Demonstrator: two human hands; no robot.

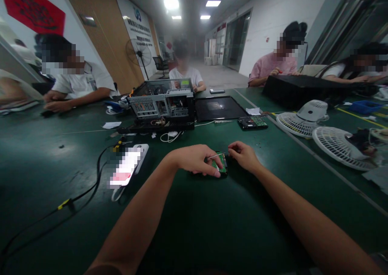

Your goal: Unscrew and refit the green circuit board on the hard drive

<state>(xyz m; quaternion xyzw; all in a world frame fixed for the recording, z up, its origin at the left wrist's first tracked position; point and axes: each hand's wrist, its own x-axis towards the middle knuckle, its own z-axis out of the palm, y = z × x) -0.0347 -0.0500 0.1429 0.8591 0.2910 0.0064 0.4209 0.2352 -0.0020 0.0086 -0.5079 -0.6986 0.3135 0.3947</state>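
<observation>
A hard drive [224, 169] with a green circuit board facing up lies on the table in front of me. My left hand [198, 158] covers its left part, thumb and fingers closed on it. A thin metal rod [216, 155], like a tool shaft, runs from the left fingers across the board towards the right hand. Just beyond the drive's right edge is my right hand [242, 155], thumb and fingertips pinched together. Whatever those fingertips hold is too small to make out. Which hand carries the rod, I cannot tell.
An opened computer case [162, 105] stands ahead, beside a black panel [220, 108]. Another hard drive [253, 123] lies ahead right. A phone [129, 166] and black cable [98, 170] are left, white fan parts [339, 145] right. Several people sit around the table.
</observation>
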